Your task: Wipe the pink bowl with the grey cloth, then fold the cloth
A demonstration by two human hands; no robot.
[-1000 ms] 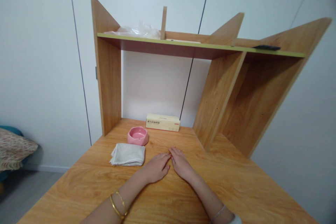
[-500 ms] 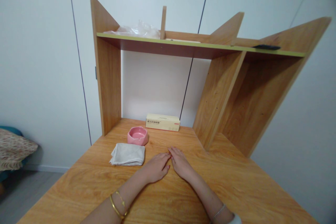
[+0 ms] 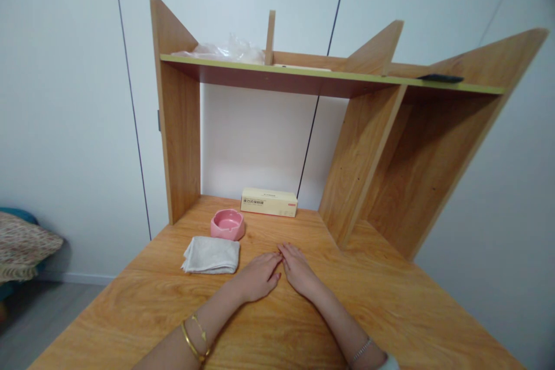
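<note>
Our left hand [image 3: 256, 276] and right hand [image 3: 299, 270]: open, palms flat on wooden counter [image 3: 390, 312], fingertips touching, holding nothing, just right of folded grey cloth [image 3: 211, 255]. Pink ashtray [image 3: 228, 224] just behind cloth; cardboard box [image 3: 269, 202] behind cloth, further right. Best form, we judge: palms level, clear of cloth.

Pink bowl [image 3: 228, 224], beige box [image 3: 269, 202] behind; plastic bag [image 3: 225, 49] atop shelf [image 3: 303, 73].

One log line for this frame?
left hand: flat on desk, empty | right hand: flat on desk, empty | nearest: folded cloth, pink dish
</note>
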